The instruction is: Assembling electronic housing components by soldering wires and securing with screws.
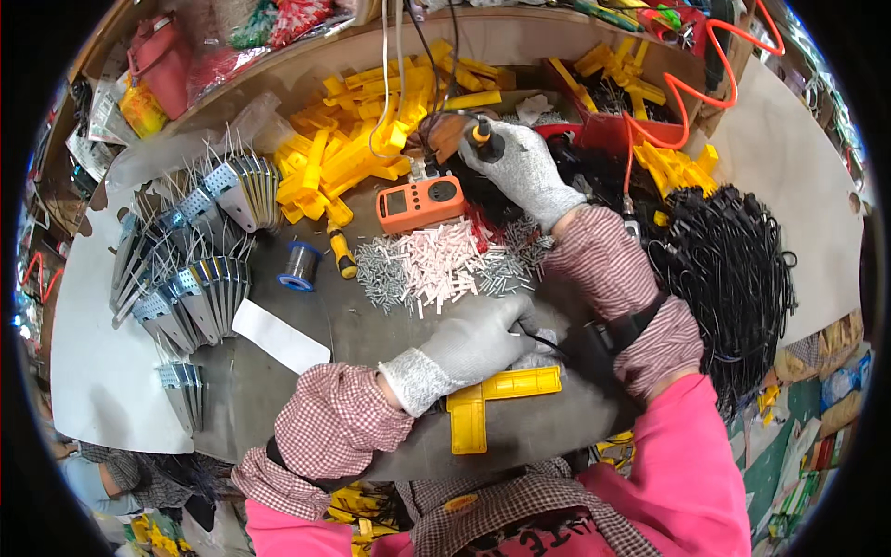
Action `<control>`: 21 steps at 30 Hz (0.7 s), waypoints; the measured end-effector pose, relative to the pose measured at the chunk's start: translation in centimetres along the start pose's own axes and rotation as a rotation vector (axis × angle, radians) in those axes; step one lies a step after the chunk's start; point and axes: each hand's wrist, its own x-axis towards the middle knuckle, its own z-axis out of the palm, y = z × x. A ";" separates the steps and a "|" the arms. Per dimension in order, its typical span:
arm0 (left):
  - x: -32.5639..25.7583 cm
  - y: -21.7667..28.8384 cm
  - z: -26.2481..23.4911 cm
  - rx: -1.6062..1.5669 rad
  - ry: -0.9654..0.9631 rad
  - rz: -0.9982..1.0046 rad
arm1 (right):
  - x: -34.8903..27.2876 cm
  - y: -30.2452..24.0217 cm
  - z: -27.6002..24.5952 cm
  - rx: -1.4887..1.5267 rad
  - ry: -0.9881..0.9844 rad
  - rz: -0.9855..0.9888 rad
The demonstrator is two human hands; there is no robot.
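Observation:
My left hand, in a grey glove, is closed in a pinch on a thin black cable near the table's front. Just below it a yellow T-shaped plastic part lies flat on the table. My right hand, also gloved, reaches to the back, its fingers around a black tool handle with an orange-yellow band. The tool's working end is hidden. Between the hands are loose pink-white sleeves and small grey screw-like pieces. An orange meter-like box with a round socket stands behind them.
Yellow plastic parts are heaped at the back. Wired grey panels stand at left, near a solder spool, a screwdriver and a white strip. Bundled black cables fill the right. A coiled orange hose hangs there.

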 end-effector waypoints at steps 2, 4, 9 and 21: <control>-1.2 -0.9 0.5 -0.019 0.107 0.042 | -2.2 0.3 -0.7 -0.121 -0.124 -0.232; -1.7 -1.4 0.4 -0.053 0.173 0.085 | -5.1 1.0 -0.9 -0.242 -0.363 -0.183; -1.8 0.2 1.3 -0.086 0.223 0.129 | -3.8 3.6 0.2 -0.313 -0.314 -0.100; -4.8 -1.6 2.8 0.006 0.353 0.335 | -13.1 -9.6 -11.9 0.184 -1.034 0.640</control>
